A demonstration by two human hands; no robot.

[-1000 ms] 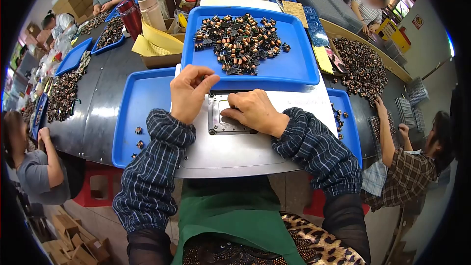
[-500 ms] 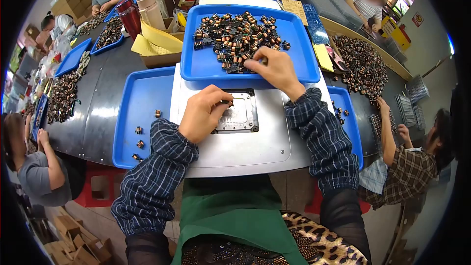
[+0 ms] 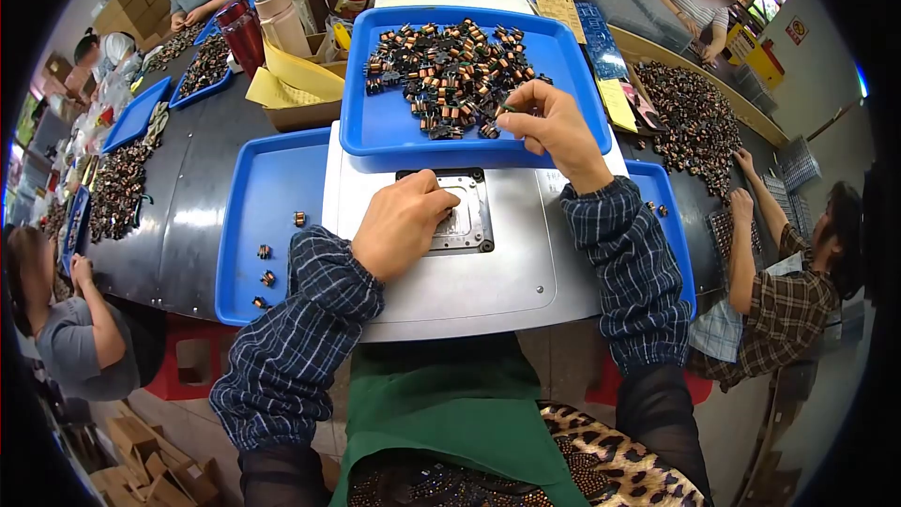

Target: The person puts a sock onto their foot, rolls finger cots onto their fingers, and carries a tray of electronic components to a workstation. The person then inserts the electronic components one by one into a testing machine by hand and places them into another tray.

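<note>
My left hand (image 3: 404, 223) bends over the square metal fixture plate (image 3: 481, 216) set in a silver work surface. Its fingers are closed and point down at the plate; whatever they hold is hidden beneath them. At the front right of a blue tray (image 3: 577, 84), my right hand (image 3: 558, 136) pinches a small coil (image 3: 508, 110) between thumb and forefinger, mostly covered by the fingertips. A heap of copper-wound coils (image 3: 460, 70) with black bases lies in that tray, just left of the right hand.
A lower blue tray (image 3: 267, 178) on the left holds several loose coils; another blue tray (image 3: 671, 244) sits at right. Yellow sheets (image 3: 296, 80), a red flask (image 3: 241, 38) and a big coil pile (image 3: 690, 122) flank the work surface. Co-workers sit on both sides.
My right hand has lifted slightly from the heap and shifted right, a small coil in its pinch. My left hand has moved right and turned over the plate, hiding the part at its fingertips.
</note>
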